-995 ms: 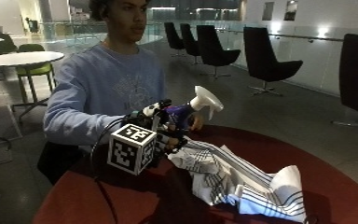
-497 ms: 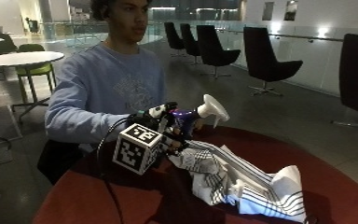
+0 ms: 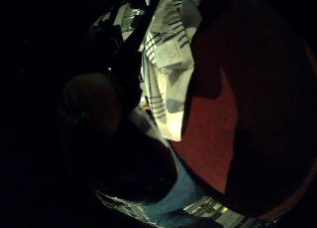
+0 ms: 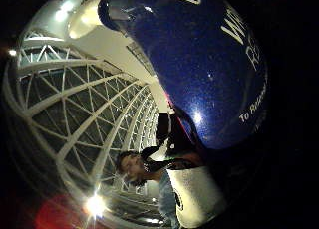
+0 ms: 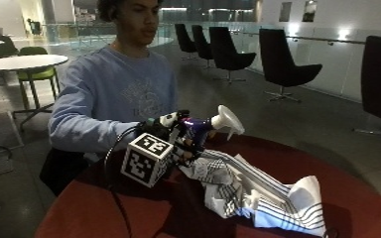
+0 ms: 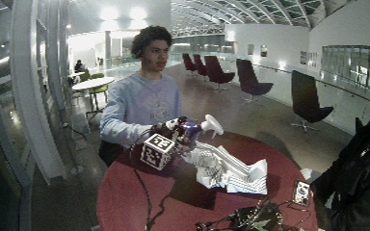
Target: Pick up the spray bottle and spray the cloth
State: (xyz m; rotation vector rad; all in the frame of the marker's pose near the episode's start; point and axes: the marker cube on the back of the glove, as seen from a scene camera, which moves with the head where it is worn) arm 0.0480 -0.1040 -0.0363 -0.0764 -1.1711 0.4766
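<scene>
Item: spray bottle (image 5: 200, 130), blue body, white trigger head. Held off the tabletop (image 5: 98, 213) in my right hand (image 5: 170, 136), fingers curled round the body. The head juts out to the right of the hand, nozzle tilted up and away rather than down. In the thumb-side palm view the blue body (image 4: 199, 64) fills much of the frame, right against my palm.

Item: cloth (image 5: 256, 193), white with dark stripes, crumpled in a heap on the red tabletop. It lies just below and to the right of the hand, its near edge close under my fingers; whether it touches them I cannot tell. It shows as well in the little-finger-side palm view (image 3: 166, 89).

Step in hand, as I judge it: aiming and spraying. To do it well, I should tip the nozzle down toward the middle of the heap, keep the bottle clear of the fabric, and get a finger onto the trigger without letting the body slip.
</scene>
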